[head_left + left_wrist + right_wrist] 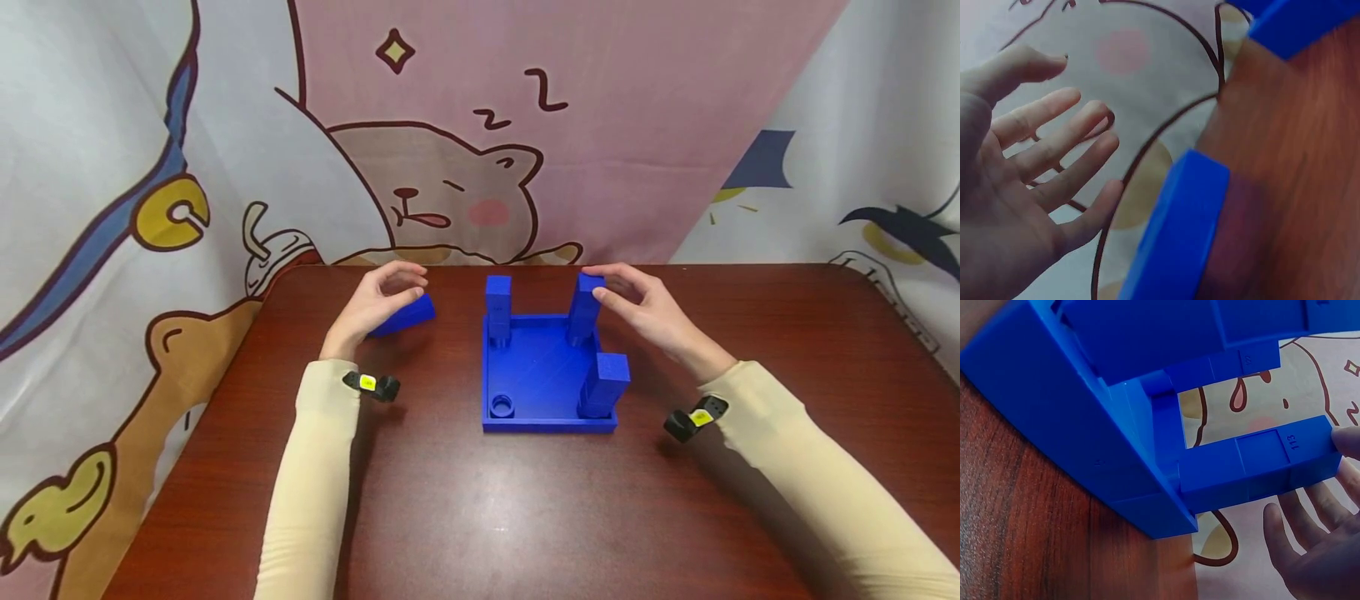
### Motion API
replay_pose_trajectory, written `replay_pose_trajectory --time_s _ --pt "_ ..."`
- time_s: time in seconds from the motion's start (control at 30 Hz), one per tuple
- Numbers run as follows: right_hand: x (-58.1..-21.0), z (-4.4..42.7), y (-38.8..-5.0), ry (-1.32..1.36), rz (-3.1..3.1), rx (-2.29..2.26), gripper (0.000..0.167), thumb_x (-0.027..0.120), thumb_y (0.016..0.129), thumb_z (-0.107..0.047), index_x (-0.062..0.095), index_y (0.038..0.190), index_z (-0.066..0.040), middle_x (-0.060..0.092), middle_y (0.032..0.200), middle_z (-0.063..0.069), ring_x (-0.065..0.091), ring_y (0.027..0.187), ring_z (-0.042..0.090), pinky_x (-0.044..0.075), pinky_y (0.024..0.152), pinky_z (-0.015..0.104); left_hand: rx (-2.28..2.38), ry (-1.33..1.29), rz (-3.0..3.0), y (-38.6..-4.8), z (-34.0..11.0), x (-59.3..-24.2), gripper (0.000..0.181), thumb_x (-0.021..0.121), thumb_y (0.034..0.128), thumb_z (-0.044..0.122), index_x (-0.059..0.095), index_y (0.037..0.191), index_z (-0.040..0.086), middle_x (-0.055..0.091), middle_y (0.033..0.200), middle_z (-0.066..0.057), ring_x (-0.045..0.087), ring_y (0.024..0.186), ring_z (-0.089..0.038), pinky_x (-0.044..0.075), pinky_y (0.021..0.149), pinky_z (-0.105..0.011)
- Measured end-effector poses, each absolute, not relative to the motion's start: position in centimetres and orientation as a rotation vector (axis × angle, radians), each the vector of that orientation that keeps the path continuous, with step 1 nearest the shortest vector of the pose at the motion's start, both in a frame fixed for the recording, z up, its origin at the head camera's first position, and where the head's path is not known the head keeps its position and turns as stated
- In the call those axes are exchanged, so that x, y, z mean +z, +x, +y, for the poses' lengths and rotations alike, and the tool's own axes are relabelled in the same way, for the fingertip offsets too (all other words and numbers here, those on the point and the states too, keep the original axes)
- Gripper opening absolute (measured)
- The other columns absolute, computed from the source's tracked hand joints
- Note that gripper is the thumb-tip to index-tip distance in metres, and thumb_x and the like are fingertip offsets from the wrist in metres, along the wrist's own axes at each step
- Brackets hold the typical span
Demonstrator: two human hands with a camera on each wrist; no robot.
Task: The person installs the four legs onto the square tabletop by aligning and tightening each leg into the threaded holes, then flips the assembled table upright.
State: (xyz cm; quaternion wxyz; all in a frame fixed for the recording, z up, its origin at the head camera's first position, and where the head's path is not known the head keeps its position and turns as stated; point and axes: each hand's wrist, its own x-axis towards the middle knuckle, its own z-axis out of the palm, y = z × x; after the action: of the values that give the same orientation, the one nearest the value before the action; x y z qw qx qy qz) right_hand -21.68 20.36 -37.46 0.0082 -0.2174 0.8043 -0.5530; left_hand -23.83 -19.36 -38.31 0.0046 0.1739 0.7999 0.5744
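A square blue base (542, 367) with a low rim lies on the table. Three blue square posts rise from its corners: a back left post (498, 307), a front right post (606, 383) and a back right post (584, 308). A round socket (502, 407) shows at the front left corner. My right hand (647, 310) pinches the top of the back right post, which bears the number 113 (1293, 443) in the right wrist view. My left hand (377, 302), fingers loosely bent and holding nothing, hovers over a loose blue post (411, 316) lying left of the base.
The brown wooden table (480, 508) stretches around the base on all sides. Behind its far edge hangs a cloth (630, 167) printed with cartoon animals. Each wrist wears a black strap with a small camera (693, 418).
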Motion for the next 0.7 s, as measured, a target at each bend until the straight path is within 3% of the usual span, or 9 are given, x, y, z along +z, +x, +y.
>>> replay_pose_trajectory --time_s 0.23,0.7 --pt "-37.5 20.4 -21.6 -0.657 2.521 -1.715 0.037 0.056 0.1 -0.019 0.055 0.134 -0.005 0.054 0.135 0.014 0.049 0.126 0.026 0.04 0.096 0.021 1.587 0.313 2.796 -23.7 -20.6 -39.9 0.029 0.067 0.0893 0.006 0.061 0.116 -0.005 0.065 0.111 -0.02 0.061 0.103 -0.032 0.042 0.096 -0.045" --pt "-37.6 20.4 -21.7 -0.673 2.512 -1.726 0.037 0.056 0.099 -0.018 0.055 0.134 -0.006 0.054 0.135 0.014 0.049 0.125 0.03 0.04 0.096 0.021 1.41 0.207 2.901 -23.9 -20.2 -42.6 0.034 0.074 0.0856 0.011 0.064 0.116 -0.001 0.064 0.117 -0.02 0.057 0.112 -0.035 0.041 0.099 -0.046"
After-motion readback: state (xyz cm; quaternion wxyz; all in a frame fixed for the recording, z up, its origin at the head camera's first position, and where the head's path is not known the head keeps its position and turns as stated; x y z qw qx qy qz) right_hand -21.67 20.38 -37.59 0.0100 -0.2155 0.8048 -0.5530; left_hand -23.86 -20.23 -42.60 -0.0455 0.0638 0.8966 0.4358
